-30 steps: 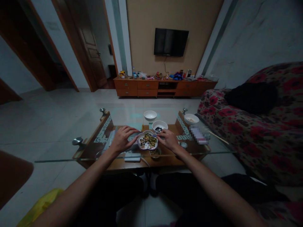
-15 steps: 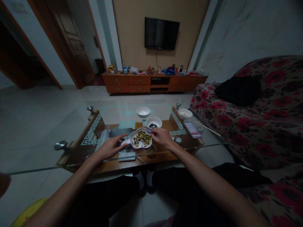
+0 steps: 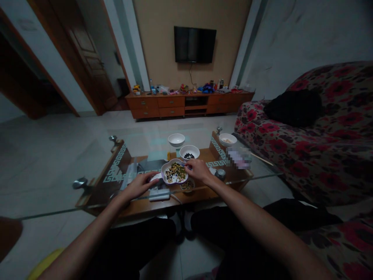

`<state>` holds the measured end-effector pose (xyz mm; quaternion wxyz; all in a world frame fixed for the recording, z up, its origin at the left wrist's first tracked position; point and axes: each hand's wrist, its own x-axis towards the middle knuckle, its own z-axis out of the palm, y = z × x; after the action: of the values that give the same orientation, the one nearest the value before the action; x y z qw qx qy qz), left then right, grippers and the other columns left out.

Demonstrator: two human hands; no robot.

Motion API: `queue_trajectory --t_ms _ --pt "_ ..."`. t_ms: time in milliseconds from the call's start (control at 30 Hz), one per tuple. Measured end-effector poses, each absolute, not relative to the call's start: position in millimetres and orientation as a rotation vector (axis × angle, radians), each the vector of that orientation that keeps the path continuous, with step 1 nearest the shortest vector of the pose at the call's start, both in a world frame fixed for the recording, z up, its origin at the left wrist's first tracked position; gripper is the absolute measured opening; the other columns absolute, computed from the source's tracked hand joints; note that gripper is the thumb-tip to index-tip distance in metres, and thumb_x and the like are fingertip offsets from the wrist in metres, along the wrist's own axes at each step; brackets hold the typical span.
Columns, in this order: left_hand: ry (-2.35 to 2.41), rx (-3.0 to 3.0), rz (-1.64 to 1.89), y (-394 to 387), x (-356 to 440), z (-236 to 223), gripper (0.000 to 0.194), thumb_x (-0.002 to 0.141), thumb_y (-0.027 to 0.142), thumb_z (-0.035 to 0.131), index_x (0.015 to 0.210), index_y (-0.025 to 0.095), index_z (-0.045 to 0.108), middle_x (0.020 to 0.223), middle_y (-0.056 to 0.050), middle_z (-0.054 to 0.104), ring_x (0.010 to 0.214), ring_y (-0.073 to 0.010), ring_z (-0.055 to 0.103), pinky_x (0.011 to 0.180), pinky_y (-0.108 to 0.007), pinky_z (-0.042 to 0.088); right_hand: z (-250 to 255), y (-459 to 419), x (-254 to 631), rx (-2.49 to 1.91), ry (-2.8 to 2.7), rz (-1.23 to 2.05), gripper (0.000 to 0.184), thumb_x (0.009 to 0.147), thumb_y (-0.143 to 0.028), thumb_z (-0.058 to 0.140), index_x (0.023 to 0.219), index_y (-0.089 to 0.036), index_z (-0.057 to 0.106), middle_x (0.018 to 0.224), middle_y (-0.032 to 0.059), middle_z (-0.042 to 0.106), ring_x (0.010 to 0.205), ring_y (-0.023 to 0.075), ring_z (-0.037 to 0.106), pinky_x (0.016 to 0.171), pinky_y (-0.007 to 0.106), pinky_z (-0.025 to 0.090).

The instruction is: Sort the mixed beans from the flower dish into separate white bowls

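A white lobed dish point(image 3: 174, 172) of mixed yellow, green and dark beans sits on the glass coffee table point(image 3: 96, 163) in front of me. My left hand point(image 3: 139, 186) lies flat on the glass at the dish's left edge, fingers stretched toward it. My right hand point(image 3: 198, 170) is at the dish's right rim, fingers curled in a pinch; what they hold is too small to see. Just behind stands a white bowl point(image 3: 189, 152) with a few dark beans. Farther back is another white bowl point(image 3: 176, 139), and a third point(image 3: 227, 139) stands to the right.
A small metal lid point(image 3: 220, 173) and a blurred packet point(image 3: 239, 158) lie right of my right hand, chopsticks point(image 3: 262, 158) beyond. Under the glass is a wooden shelf point(image 3: 201, 192). A floral sofa point(image 3: 314, 132) flanks the right; a TV cabinet point(image 3: 186, 103) stands far ahead.
My left hand slid back from the dish's rim and now lies lower left on the glass. My right hand stays at the dish's right edge. The view shifted slightly.
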<state>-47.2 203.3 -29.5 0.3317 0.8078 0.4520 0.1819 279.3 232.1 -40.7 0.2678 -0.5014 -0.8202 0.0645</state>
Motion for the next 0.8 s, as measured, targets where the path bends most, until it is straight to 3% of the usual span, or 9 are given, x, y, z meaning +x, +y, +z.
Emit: queue_trajectory --t_ms 100,267,400,533,800 --pt "1.164 2.025 0.521 200 -46 -29 0.061 0.097 0.063 0.055 0.136 0.018 0.064 0.129 -0.011 0.069 0.104 -0.0227 0.066 0.091 -0.035 0.052 -45 235 280 -1.278 -2.210 0.193 0.018 0.089 -0.021 0.062 0.089 -0.023 0.080 0.088 0.0062 0.077 0.075 0.0189 0.064 0.068 0.031 0.042" --pt "1.137 1.977 0.493 200 -45 -29 0.058 0.096 0.065 0.055 0.120 0.014 0.069 0.101 -0.009 0.071 0.082 -0.0175 0.058 0.072 -0.029 0.047 -45 235 279 -1.283 -2.217 0.148 0.019 0.087 -0.019 0.062 0.082 -0.022 0.079 0.081 0.0063 0.075 0.069 0.0172 0.060 0.064 0.030 0.039" --pt "1.092 1.953 0.477 203 -45 -31 0.059 0.095 0.067 0.056 0.117 0.014 0.069 0.094 -0.007 0.067 0.078 -0.0154 0.055 0.066 -0.026 0.043 -39 232 277 -1.318 -2.260 0.122 0.018 0.087 -0.017 0.062 0.082 -0.021 0.079 0.082 0.0060 0.075 0.071 0.0162 0.060 0.065 0.029 0.037" --pt "1.093 1.944 0.487 204 -46 -33 0.060 0.095 0.068 0.056 0.116 0.014 0.068 0.086 -0.006 0.064 0.073 -0.0144 0.052 0.062 -0.025 0.039 -36 232 274 -1.375 -2.280 0.124 0.017 0.088 -0.018 0.063 0.084 -0.020 0.080 0.084 0.0067 0.076 0.072 0.0162 0.060 0.066 0.029 0.038" --pt "1.114 1.956 0.500 205 -44 -32 0.055 0.093 0.067 0.058 0.096 0.013 0.068 0.083 -0.005 0.060 0.073 -0.0138 0.050 0.065 -0.026 0.038 -39 236 274 -1.387 -2.297 0.113 0.019 0.090 -0.019 0.062 0.089 -0.019 0.081 0.090 0.0095 0.077 0.073 0.0179 0.063 0.067 0.031 0.042"
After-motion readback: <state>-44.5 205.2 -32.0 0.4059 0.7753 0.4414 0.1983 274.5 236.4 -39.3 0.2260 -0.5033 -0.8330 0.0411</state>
